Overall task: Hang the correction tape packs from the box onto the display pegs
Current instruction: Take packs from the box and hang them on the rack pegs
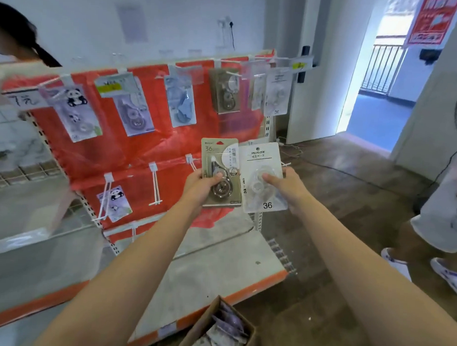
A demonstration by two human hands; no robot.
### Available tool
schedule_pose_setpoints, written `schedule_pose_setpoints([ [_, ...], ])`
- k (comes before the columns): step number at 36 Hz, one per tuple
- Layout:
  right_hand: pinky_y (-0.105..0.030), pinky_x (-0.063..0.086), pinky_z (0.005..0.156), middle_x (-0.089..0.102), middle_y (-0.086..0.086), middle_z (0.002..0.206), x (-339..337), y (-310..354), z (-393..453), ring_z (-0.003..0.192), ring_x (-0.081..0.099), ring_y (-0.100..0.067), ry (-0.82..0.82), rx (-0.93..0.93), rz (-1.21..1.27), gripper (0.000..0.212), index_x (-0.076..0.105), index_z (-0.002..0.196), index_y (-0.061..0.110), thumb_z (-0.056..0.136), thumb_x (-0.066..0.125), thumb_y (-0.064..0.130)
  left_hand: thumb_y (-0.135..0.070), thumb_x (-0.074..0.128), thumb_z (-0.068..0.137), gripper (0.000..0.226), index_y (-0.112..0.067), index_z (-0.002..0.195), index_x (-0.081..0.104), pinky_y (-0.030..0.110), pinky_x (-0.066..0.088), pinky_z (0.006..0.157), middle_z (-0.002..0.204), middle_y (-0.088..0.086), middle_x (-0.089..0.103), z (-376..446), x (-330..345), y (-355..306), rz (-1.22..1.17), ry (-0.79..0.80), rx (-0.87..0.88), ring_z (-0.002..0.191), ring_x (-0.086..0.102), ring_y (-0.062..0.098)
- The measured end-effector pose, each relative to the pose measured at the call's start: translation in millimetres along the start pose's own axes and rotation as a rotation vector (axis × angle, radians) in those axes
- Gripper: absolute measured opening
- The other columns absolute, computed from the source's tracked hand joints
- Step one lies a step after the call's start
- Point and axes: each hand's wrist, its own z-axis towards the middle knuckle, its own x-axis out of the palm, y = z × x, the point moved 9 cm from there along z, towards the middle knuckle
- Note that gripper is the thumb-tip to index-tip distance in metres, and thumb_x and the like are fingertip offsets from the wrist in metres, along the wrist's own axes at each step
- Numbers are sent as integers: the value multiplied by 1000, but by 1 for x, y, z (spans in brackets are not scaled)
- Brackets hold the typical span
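Observation:
My left hand (199, 187) grips a beige correction tape pack (222, 157), thumb across its front. Beside it my right hand (284, 184) holds a white pack marked 36 (261, 158), thumb on its clear blister. Both packs are held upright in front of the red display board (145, 149). Several packs hang on the upper pegs, among them a panda pack (78, 113) and a brown pack (225, 91). On the lower row one panda pack (115, 202) hangs, and a white peg (155, 185) beside it is bare. The cardboard box (204, 324) with more packs sits at the bottom.
A grey shelf base with an orange edge (218, 273) runs below the board. A person stands at the far left (16, 49), another at the right edge with white shoes (397, 264). An open doorway (375, 100) lies behind on the right.

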Motion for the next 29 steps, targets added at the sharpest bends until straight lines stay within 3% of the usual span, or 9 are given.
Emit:
schedule_pose_setpoints([
  [3, -48, 49, 93, 61, -3, 84, -8, 7, 18, 93, 60, -27, 7, -14, -6, 21, 50, 78, 17, 91, 63, 7, 0, 67, 84, 20, -6, 103, 64, 49, 54, 88, 110, 20, 68, 15, 8, -5, -6, -20, 12, 102, 66, 34],
  [5, -47, 49, 94, 61, -1, 86, -12, 11, 30, 91, 60, -25, 11, -34, 0, 22, 49, 79, 19, 91, 63, 9, -1, 68, 83, 17, -12, 96, 64, 49, 53, 89, 109, 18, 68, 26, 16, -7, -19, -14, 25, 100, 66, 33],
  [10, -37, 51, 86, 64, -2, 94, -20, 22, 67, 85, 62, -16, 55, -55, -32, 9, 54, 91, 13, 91, 63, 12, -3, 67, 85, 16, -17, 90, 62, 45, 56, 82, 94, 7, 68, 61, 36, -11, -49, -16, 57, 92, 65, 26],
  [13, -37, 56, 81, 68, -11, 111, -31, 28, 105, 94, 67, -22, 49, -59, -44, 30, 59, 112, 4, 87, 68, 18, -4, 69, 83, 17, -17, 91, 63, 45, 55, 85, 97, 9, 68, 90, 49, -19, -75, -24, 85, 95, 65, 27],
  [16, -35, 55, 78, 69, -8, 101, -36, 44, 129, 87, 67, -20, 60, -69, -34, 7, 61, 96, 11, 90, 65, 13, -4, 69, 83, 18, -18, 92, 62, 37, 56, 71, 98, 9, 68, 116, 63, -31, -107, -23, 98, 87, 66, 23],
  [19, -42, 54, 86, 70, -10, 102, -41, 53, 154, 93, 67, -24, 58, -85, -22, 6, 61, 95, 12, 90, 65, 12, -6, 68, 85, 17, -18, 92, 60, 34, 55, 64, 96, 6, 68, 137, 76, -47, -101, -4, 113, 84, 66, 20],
  [21, -49, 51, 94, 70, -12, 108, -46, 53, 173, 100, 66, -29, 63, -98, -40, 26, 63, 107, 8, 84, 70, 20, -7, 69, 84, 17, -18, 94, 60, 34, 56, 65, 100, 8, 67, 149, 83, -55, -88, 1, 125, 86, 66, 21],
  [25, -52, 50, 95, 68, -9, 112, -58, 43, 219, 102, 66, -29, 72, -99, -29, 69, 56, 121, 10, 62, 76, 40, -7, 70, 82, 18, -18, 95, 63, 45, 57, 80, 105, 12, 69, 167, 94, -67, -104, -3, 133, 93, 67, 27],
  [29, -49, 49, 96, 65, -8, 111, -65, 71, 219, 105, 62, -28, 34, -131, -44, 36, 54, 112, 10, 83, 72, 25, -7, 71, 81, 20, -17, 98, 64, 49, 53, 89, 105, 11, 69, 184, 103, -82, -105, -28, 177, 95, 66, 26],
])
